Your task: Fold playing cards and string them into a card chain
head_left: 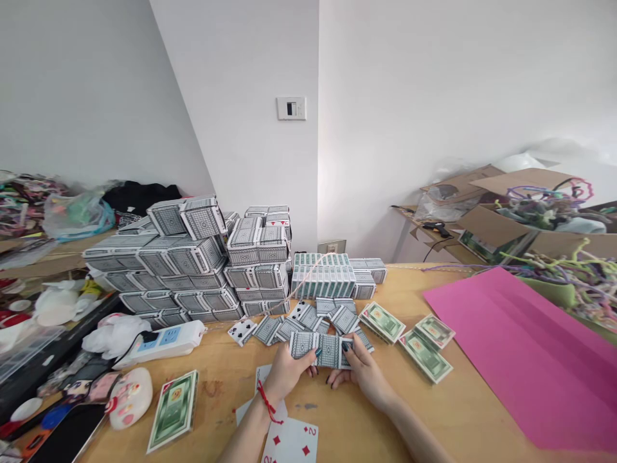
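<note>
My left hand point(289, 368), with a red string bracelet at its wrist, pinches grey-backed playing cards point(301, 343). Its thumb lies across the card backs. My right hand point(364, 368) closes on the right end of the same row of cards, thumb on top and fingers beneath. Both hands hold the cards just above the wooden table. Loose cards point(270, 329) lie scattered right behind them, some face up. Under my left forearm lies a face-up two of diamonds point(299, 437), with other cards partly hidden by the arm.
Stacked card blocks point(159, 257) rise at the back left, beside a row of green card boxes point(322, 276). Green card packs point(427, 354) lie to the right, near a pink sheet point(520, 360). A power strip point(168, 341), a phone point(67, 437) and clutter are at left.
</note>
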### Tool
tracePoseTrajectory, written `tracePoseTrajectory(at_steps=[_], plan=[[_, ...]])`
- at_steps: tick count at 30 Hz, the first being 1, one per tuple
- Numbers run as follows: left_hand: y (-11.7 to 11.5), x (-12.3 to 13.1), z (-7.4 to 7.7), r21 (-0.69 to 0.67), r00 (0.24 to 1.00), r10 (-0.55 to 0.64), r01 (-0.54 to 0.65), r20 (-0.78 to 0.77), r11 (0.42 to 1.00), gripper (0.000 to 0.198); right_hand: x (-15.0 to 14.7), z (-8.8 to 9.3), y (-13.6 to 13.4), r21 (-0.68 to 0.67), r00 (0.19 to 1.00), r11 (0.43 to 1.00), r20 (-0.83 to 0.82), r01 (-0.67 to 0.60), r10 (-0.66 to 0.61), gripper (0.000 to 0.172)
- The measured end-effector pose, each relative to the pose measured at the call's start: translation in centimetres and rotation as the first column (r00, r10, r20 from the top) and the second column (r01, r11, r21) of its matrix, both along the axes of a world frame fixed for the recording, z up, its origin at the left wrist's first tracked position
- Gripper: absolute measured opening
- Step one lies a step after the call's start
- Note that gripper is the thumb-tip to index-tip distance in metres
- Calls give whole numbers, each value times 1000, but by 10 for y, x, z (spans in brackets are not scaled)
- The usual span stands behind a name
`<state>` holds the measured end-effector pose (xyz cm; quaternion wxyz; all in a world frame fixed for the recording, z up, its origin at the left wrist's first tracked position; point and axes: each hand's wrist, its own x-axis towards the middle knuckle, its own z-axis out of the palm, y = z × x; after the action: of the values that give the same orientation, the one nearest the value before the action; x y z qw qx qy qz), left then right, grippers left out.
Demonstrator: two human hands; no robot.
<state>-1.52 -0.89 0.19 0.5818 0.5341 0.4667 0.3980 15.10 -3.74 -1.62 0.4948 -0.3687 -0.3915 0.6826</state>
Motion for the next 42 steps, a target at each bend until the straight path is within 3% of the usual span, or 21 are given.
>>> tracePoseTrajectory(at_steps=[11,16,23,32,42], plan=[[0,1,-2,24,1000,-29,29,0,999,20,0,2,-1,-7,1000,1000,-1,-13,13,39],[1,1,-2,19,1000,-3,3,11,1000,18,-2,2,3,-30,999,998,5,47,-47,39],[3,0,-4,-5,999,19,-19,25,1000,19,10,-3,11,11,975,985,143,170,-170,38],[4,-1,2,-143,993,18,-2,113,990,26,16,-4,12,-10,952,959,127,283,-279,36],[3,-2,0,-57,993,-31,37,110,998,18,17,-9,14,-76,940,939,82,336,-330,27]])
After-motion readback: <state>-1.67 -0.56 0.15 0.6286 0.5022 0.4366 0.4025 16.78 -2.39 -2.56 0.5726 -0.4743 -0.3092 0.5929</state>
